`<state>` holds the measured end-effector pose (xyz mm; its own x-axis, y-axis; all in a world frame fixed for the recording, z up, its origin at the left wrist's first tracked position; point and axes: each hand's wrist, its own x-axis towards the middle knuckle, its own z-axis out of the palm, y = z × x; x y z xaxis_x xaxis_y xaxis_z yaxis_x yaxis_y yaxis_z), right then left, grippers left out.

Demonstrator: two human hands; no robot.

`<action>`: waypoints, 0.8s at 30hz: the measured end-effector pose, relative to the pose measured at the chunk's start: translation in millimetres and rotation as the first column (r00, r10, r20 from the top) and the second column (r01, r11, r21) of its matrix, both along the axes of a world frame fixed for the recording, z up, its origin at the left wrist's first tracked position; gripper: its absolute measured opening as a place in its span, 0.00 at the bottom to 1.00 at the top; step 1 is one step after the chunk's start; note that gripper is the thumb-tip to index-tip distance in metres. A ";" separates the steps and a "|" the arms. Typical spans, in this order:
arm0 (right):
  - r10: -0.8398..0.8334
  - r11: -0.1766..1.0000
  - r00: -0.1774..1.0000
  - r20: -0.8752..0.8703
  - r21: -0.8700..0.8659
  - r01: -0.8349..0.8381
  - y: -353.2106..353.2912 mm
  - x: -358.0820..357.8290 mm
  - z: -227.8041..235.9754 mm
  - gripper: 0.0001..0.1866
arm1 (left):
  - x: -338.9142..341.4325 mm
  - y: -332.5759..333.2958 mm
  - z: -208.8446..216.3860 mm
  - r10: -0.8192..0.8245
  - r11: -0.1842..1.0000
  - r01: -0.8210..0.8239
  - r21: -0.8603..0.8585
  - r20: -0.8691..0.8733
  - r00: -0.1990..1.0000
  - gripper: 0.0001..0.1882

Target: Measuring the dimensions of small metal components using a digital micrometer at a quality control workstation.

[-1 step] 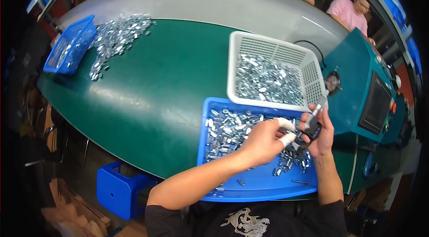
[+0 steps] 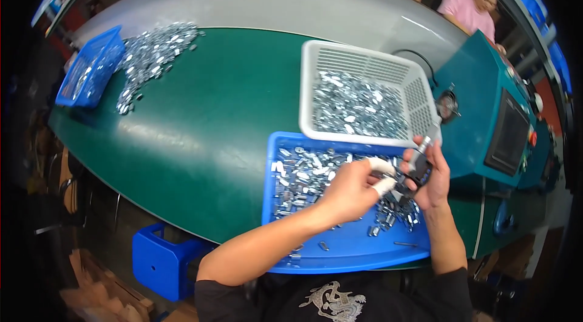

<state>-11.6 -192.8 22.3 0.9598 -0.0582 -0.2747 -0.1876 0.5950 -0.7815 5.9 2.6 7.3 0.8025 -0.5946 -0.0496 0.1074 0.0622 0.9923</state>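
My right hand (image 2: 435,179) is wrapped round a digital micrometer (image 2: 419,166), a dark body with a silver barrel that slants up to the right. White finger cots cover the thumb and forefinger of my left hand (image 2: 355,187). Those two fingertips are pinched close together at the micrometer's lower end; what lies between them is too small to make out. Both hands are above a blue tray (image 2: 340,259) strewn with small shiny metal parts (image 2: 297,179), some heaped below the micrometer.
Behind the tray, a white slotted basket (image 2: 308,91) holds many metal pieces. A teal machine with a dark screen (image 2: 510,143) stands at right. Far left are a blue basket (image 2: 79,100) and a loose pile of pieces (image 2: 155,48). A blue stool (image 2: 159,264) stands below the table edge; people sit beyond the partition.
The whole view has shifted slightly, so the table and baskets sit a little further left. Both hands keep the same hold at the micrometer.
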 end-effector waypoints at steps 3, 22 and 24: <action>0.037 0.999 0.999 -0.010 0.015 -0.037 3.9 5.8 2.2 0.23 | 0.6 -2.3 -5.6 0.004 0.997 -0.013 -0.080 -0.105 0.994 0.11; 0.232 0.970 0.969 0.082 0.059 -0.238 12.6 29.0 17.9 0.27 | 0.6 5.4 9.1 0.117 0.991 -0.129 -0.037 -0.225 0.967 0.12; 0.240 0.966 0.967 0.080 0.079 -0.247 12.2 30.2 15.1 0.26 | 0.2 5.4 8.6 0.131 0.989 -0.145 -0.043 -0.236 0.963 0.12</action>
